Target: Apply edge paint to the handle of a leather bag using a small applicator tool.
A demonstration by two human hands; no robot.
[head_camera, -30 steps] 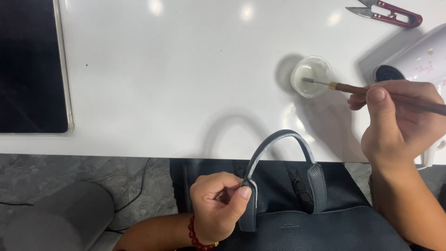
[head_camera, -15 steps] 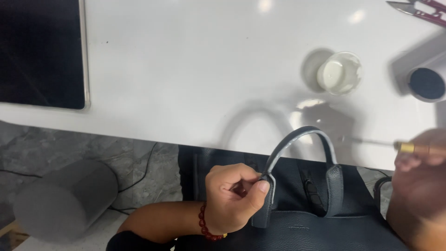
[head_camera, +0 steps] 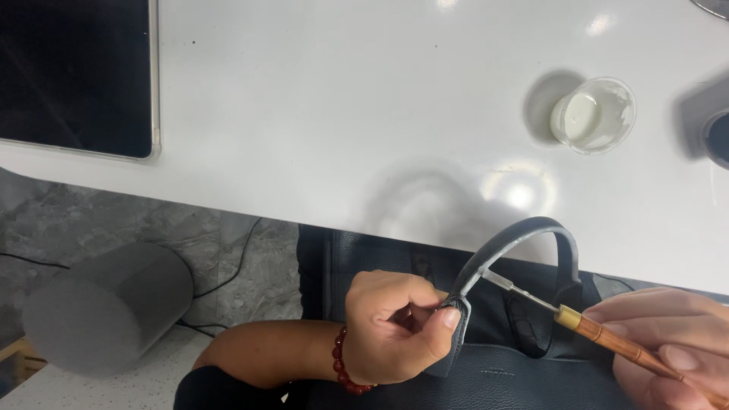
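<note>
Below, glossy white table (head_camera: 342,137) over grey stone floor (head_camera: 68,220); left fingers (head_camera: 448,317) pinching bag handle (head_camera: 516,237), right fingers (head_camera: 630,313) on brush (head_camera: 600,334).

Both forearms are bare, with no gloves and no rings that I can see on either hand. The left hand (head_camera: 395,326) has a bracelet of round, dark red beads strung tight around the wrist, glossy and all about the same size. Behind that forearm, at the lower edge, there is a bit of dark, near-black cloth, probably a sleeve or trouser leg; the right hand (head_camera: 668,342) is cut off by the frame and shows nothing worn.
</note>
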